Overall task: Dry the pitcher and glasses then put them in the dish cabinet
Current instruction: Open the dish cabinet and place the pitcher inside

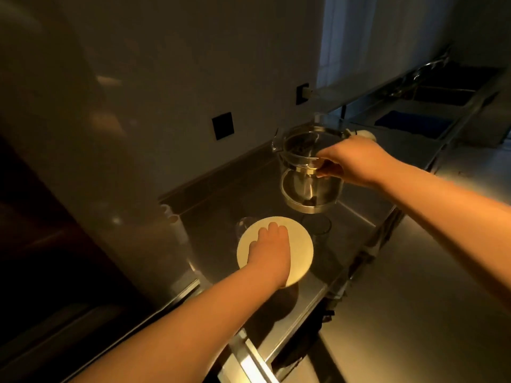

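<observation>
Above the steel counter (387,299), right hand (351,161) grips the glass pitcher (307,175); left hand (269,250) lies flat on a round disc (300,250).

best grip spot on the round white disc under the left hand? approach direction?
The round white disc lies flat on the steel counter with the left hand spread on top, so a top pinch probably won't work. Take the rim: its right edge is bare, clear of the hand, facing the small glass. Come from the right, low, likely sliding a fingertip under the thin edge.

No writing, label, brand, number or sign can be read anywhere here; the dim light leaves every surface plain.
</observation>
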